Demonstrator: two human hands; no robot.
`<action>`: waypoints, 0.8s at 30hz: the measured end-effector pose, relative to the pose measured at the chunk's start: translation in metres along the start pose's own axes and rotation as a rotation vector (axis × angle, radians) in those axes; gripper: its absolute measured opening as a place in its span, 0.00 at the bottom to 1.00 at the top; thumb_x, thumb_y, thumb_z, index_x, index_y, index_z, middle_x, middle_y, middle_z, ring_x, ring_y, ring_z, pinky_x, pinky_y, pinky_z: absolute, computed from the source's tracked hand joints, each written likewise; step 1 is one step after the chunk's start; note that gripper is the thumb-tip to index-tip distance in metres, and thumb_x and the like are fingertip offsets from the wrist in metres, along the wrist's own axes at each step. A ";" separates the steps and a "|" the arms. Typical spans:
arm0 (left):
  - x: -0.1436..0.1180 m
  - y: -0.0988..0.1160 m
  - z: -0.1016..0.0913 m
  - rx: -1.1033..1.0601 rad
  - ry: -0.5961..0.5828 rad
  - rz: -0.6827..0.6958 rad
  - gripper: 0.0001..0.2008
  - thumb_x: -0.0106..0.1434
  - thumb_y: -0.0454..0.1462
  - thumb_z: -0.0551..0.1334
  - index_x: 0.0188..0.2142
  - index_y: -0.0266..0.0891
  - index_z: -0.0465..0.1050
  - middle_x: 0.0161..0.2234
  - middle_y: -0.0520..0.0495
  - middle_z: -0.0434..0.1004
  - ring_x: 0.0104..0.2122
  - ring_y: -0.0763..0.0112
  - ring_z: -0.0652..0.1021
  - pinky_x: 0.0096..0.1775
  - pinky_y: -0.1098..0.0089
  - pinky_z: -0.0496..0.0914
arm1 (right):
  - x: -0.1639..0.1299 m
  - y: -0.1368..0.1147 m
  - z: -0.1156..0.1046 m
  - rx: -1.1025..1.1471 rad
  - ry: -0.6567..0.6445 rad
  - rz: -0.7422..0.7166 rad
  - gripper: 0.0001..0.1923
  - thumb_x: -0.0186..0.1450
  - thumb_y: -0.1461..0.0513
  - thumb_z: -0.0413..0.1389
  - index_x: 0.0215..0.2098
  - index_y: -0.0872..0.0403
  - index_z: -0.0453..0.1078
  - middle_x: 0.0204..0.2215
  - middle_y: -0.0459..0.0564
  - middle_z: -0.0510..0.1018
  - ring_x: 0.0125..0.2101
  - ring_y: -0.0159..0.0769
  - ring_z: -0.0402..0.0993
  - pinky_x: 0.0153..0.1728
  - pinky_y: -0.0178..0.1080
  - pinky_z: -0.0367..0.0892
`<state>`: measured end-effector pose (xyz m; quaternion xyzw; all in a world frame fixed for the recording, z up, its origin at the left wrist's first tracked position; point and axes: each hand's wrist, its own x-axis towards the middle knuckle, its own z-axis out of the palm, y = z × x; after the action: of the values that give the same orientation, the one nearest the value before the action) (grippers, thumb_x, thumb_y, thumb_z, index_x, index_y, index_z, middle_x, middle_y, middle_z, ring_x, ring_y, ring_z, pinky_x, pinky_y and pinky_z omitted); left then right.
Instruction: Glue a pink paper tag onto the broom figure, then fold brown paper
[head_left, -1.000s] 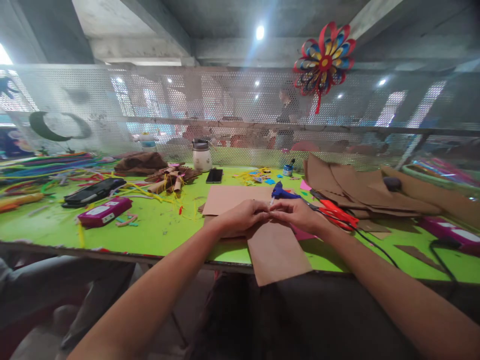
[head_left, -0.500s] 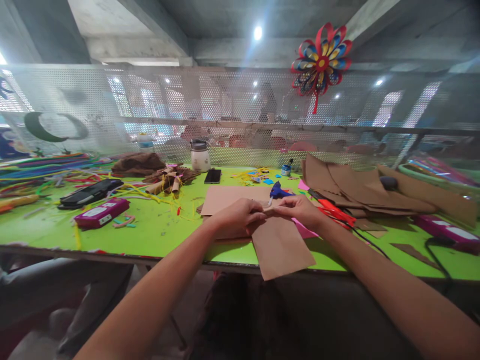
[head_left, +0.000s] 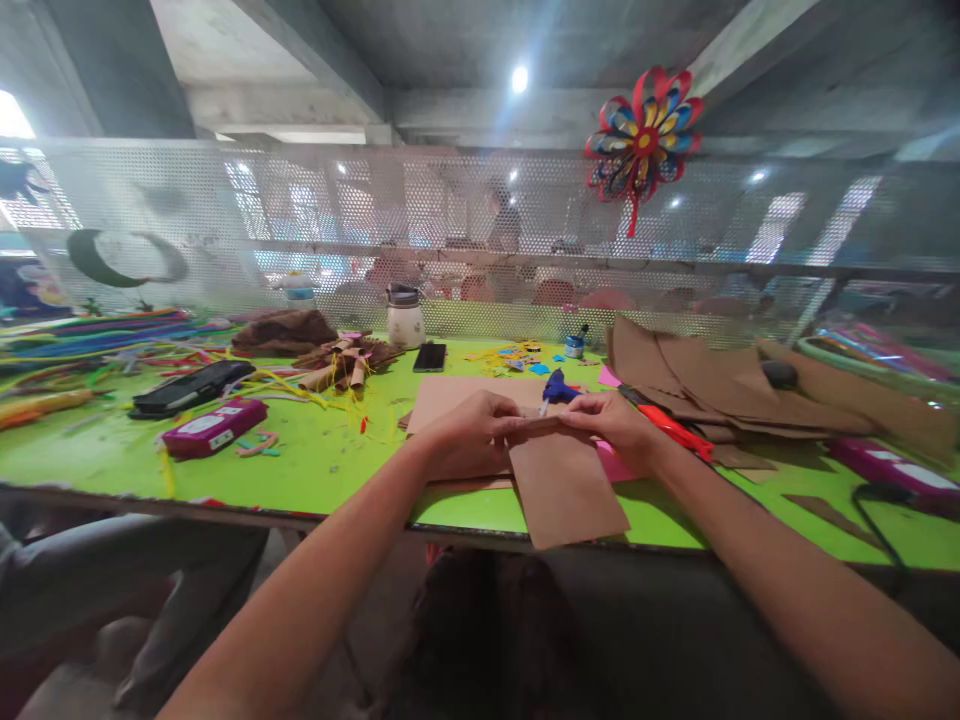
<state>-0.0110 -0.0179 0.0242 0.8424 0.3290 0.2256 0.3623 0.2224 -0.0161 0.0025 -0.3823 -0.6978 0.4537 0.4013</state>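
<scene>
A piece of brown paper hangs down toward the table's front edge, its far edge rolled or folded over. My left hand pinches that edge at its left end. At the right end, my right hand grips the same edge between thumb and fingers. Just beyond the fingers lies a blue glue gun, its pale nozzle toward me. Larger brown sheets lie flat under and behind my left hand. Some pink paper shows beneath my right hand.
Orange-red scissors and a stack of brown paper lie to the right. Purple boxes sit at both sides, the right one with a black cable. A phone, a jar and rolled brown pieces stand farther back.
Both hands still hold the paper's far edge, now stretched a little straighter between them. The hanging part has swung slightly upward. The whole view has shifted a little.
</scene>
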 end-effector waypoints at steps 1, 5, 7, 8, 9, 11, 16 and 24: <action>0.000 -0.002 -0.002 -0.001 -0.012 -0.004 0.13 0.60 0.43 0.55 0.29 0.35 0.70 0.21 0.52 0.71 0.21 0.76 0.71 0.27 0.75 0.63 | 0.000 0.000 -0.001 -0.003 -0.017 0.002 0.17 0.54 0.52 0.61 0.26 0.59 0.70 0.15 0.41 0.63 0.17 0.24 0.55 0.18 0.32 0.49; 0.002 -0.008 -0.003 0.063 -0.031 -0.029 0.14 0.61 0.44 0.54 0.28 0.36 0.70 0.17 0.54 0.69 0.18 0.76 0.71 0.25 0.75 0.62 | 0.001 0.002 -0.003 -0.063 -0.133 0.016 0.18 0.56 0.51 0.59 0.29 0.59 0.71 0.16 0.43 0.67 0.17 0.25 0.59 0.20 0.32 0.54; 0.004 -0.011 -0.002 0.149 -0.028 -0.027 0.14 0.61 0.44 0.54 0.29 0.36 0.71 0.17 0.54 0.68 0.18 0.76 0.69 0.25 0.75 0.61 | 0.001 0.001 -0.003 -0.106 -0.194 0.020 0.17 0.57 0.51 0.57 0.31 0.58 0.71 0.17 0.43 0.67 0.17 0.25 0.59 0.19 0.32 0.53; 0.005 -0.012 -0.002 0.199 -0.020 -0.018 0.13 0.60 0.43 0.54 0.29 0.36 0.71 0.18 0.54 0.69 0.19 0.76 0.68 0.24 0.75 0.60 | 0.001 0.001 -0.003 -0.127 -0.213 0.021 0.17 0.58 0.51 0.57 0.31 0.58 0.71 0.17 0.42 0.67 0.16 0.25 0.59 0.18 0.32 0.52; 0.006 -0.013 -0.001 0.247 -0.007 -0.004 0.13 0.60 0.42 0.55 0.29 0.36 0.71 0.19 0.53 0.69 0.19 0.76 0.68 0.25 0.75 0.59 | 0.000 0.001 -0.003 -0.143 -0.225 0.023 0.17 0.58 0.51 0.56 0.31 0.58 0.71 0.17 0.42 0.67 0.16 0.24 0.59 0.18 0.32 0.51; 0.008 -0.016 -0.002 0.333 0.026 0.028 0.11 0.59 0.40 0.55 0.30 0.36 0.72 0.22 0.53 0.70 0.22 0.76 0.67 0.26 0.75 0.59 | -0.001 0.001 -0.002 -0.163 -0.221 0.028 0.16 0.59 0.51 0.56 0.28 0.57 0.69 0.15 0.41 0.65 0.15 0.24 0.58 0.16 0.31 0.50; 0.007 -0.018 -0.005 0.366 -0.005 0.046 0.08 0.59 0.38 0.56 0.32 0.37 0.72 0.23 0.53 0.70 0.23 0.76 0.67 0.28 0.75 0.59 | -0.002 0.001 -0.002 -0.142 -0.201 0.034 0.17 0.59 0.51 0.55 0.24 0.57 0.66 0.14 0.39 0.62 0.14 0.22 0.56 0.15 0.30 0.50; -0.001 -0.003 -0.012 -0.195 -0.109 0.043 0.11 0.61 0.42 0.58 0.36 0.35 0.70 0.22 0.54 0.67 0.21 0.79 0.68 0.27 0.75 0.60 | -0.002 -0.006 -0.007 0.292 -0.042 -0.006 0.16 0.61 0.53 0.54 0.34 0.58 0.71 0.25 0.49 0.73 0.22 0.28 0.66 0.22 0.32 0.63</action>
<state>-0.0204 -0.0115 0.0296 0.8211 0.2671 0.2179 0.4549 0.2286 -0.0170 0.0100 -0.3080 -0.6339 0.5572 0.4392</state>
